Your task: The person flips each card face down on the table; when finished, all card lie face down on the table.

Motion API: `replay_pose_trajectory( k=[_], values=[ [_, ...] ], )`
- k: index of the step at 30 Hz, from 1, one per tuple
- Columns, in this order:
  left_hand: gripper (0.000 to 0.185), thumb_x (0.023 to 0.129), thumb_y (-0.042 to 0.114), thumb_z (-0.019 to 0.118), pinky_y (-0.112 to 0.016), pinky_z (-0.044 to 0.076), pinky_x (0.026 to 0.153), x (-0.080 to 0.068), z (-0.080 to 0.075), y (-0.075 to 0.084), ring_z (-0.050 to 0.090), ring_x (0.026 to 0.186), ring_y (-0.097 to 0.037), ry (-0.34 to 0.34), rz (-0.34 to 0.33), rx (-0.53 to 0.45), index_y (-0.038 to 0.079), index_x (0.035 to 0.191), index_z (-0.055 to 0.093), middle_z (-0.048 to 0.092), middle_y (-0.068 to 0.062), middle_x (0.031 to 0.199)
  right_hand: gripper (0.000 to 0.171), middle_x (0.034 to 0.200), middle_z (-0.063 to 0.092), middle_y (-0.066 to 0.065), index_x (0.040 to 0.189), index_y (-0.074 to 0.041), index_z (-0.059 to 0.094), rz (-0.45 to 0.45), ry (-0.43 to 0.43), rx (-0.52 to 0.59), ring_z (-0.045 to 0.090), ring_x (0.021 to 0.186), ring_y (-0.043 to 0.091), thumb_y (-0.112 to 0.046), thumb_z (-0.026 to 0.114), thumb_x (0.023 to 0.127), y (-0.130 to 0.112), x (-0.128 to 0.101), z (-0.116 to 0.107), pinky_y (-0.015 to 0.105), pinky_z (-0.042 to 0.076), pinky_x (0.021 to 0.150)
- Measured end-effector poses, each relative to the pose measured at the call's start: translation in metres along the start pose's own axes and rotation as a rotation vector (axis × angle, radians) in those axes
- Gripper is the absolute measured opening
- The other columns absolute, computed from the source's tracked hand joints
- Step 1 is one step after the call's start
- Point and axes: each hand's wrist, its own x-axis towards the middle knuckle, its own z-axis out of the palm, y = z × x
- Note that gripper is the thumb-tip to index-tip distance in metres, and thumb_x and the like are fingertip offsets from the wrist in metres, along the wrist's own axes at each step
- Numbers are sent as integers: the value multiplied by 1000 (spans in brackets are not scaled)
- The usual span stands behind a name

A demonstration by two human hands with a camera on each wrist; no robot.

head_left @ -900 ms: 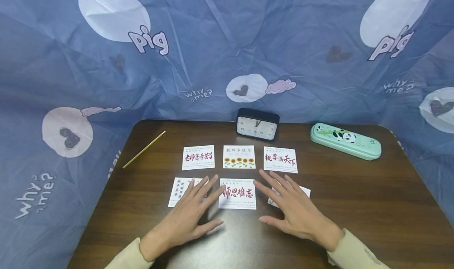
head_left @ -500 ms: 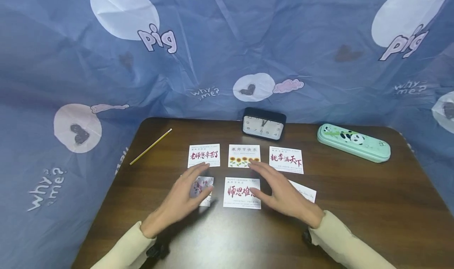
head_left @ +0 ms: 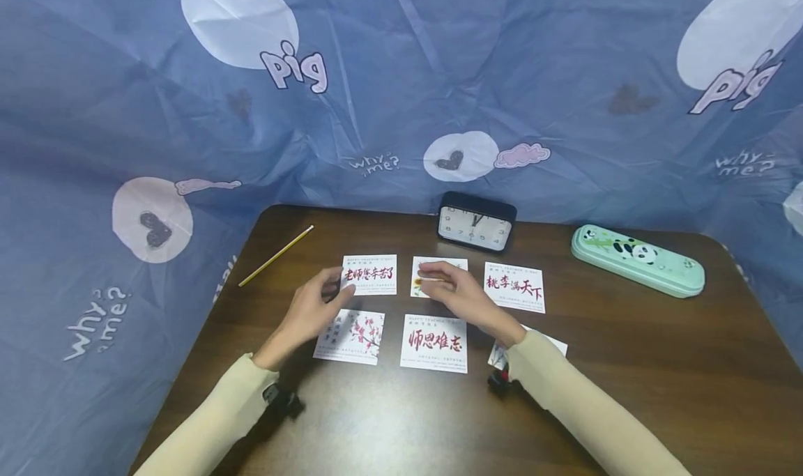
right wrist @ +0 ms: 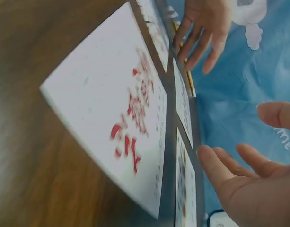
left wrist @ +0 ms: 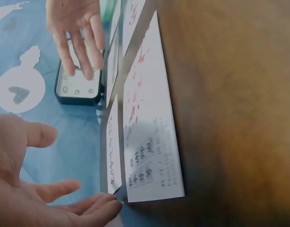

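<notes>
Six white greeting cards lie in two rows on a dark wooden table (head_left: 659, 378). My left hand (head_left: 326, 291) hovers with relaxed fingers at the left edge of the far-left card (head_left: 373, 275), holding nothing. My right hand (head_left: 439, 282) is spread flat over the sunflower card (head_left: 447, 263), hiding most of it. The plum-blossom card (head_left: 349, 335) and the red-lettered card (head_left: 434, 342) lie uncovered in the near row. My right sleeve hides part of the near-right card (head_left: 552, 342). In the wrist views both palms are open: the left hand (left wrist: 40, 198) and the right hand (right wrist: 249, 170).
A black clock (head_left: 477, 223) stands at the table's far edge, with a green panda pencil case (head_left: 636, 260) to its right. A yellow pencil (head_left: 276, 255) lies far left. A far-right card (head_left: 514, 286) lies beside my right hand. Blue printed cloth (head_left: 401, 79) walls the table.
Both hands moved from the near row to the far row. The left hand uncovered the plum-blossom card; the right hand left the near-right card and came over the sunflower card.
</notes>
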Motion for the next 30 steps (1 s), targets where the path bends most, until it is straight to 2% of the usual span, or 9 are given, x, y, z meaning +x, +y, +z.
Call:
replay_pose_trajectory(
  k=[6, 10, 17, 24, 30],
  values=[
    [57, 104, 31, 62, -56, 52, 110, 12, 0, 5, 64, 129, -47, -15, -84, -5, -3, 148, 50, 60, -32, 143, 57, 156, 52, 21, 153, 0, 45, 80, -18, 133, 54, 143, 36, -20, 62, 104, -3, 20, 14, 43, 52, 115],
    [60, 104, 31, 64, -54, 51, 112, 17, 3, 4, 62, 131, -46, -10, -120, -27, -3, 150, 47, 59, -31, 145, 57, 158, 48, 22, 155, 0, 42, 164, 20, 264, 55, 141, 37, -14, 62, 103, -6, 34, 28, 39, 53, 113],
    [61, 103, 27, 65, -56, 51, 112, 20, 7, 5, 62, 130, -48, 14, -121, -47, -5, 150, 46, 58, -34, 144, 58, 160, 45, 25, 153, 3, 41, 244, 105, 402, 52, 144, 37, -8, 62, 100, -10, 43, 44, 41, 49, 118],
    [61, 103, 27, 65, -57, 49, 113, 20, 9, 6, 60, 132, -48, 18, -118, -52, -5, 150, 45, 57, -34, 144, 59, 161, 44, 24, 153, 4, 38, 279, 111, 503, 47, 149, 35, -8, 61, 100, -11, 42, 47, 42, 43, 123],
    [63, 102, 33, 65, -57, 48, 115, 18, 13, 6, 59, 135, -46, 21, -126, -25, -2, 152, 45, 56, -33, 147, 57, 158, 46, 26, 152, 7, 38, 295, 123, 561, 49, 147, 36, -6, 57, 101, -12, 43, 46, 43, 42, 124]
  ],
)
